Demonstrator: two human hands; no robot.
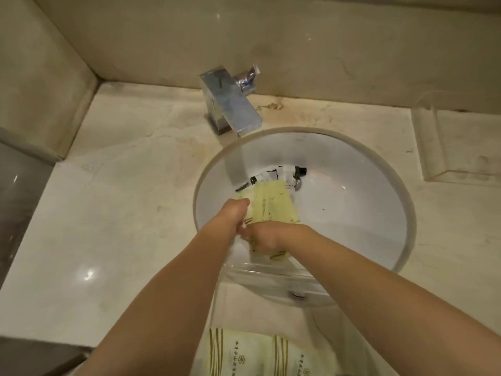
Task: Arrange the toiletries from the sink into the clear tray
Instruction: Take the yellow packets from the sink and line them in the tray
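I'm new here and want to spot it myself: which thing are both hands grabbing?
Look into the round white sink below the chrome faucet. The left hand and right hand hold pale yellow packets, flat and paper-like, unlike the small dark-capped bottles behind them.

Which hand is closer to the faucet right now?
Left. The left hand reaches farther up the sink toward the faucet; the right hand sits lower, nearer the person.

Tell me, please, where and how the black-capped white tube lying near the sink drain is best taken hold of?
Probably by its black cap end. The white tube lies roughly flat in the sink, cap pointing right beside the drain, while its left part is crowded by other tubes and the yellow packets. Come from above and the right, pinching across its width.
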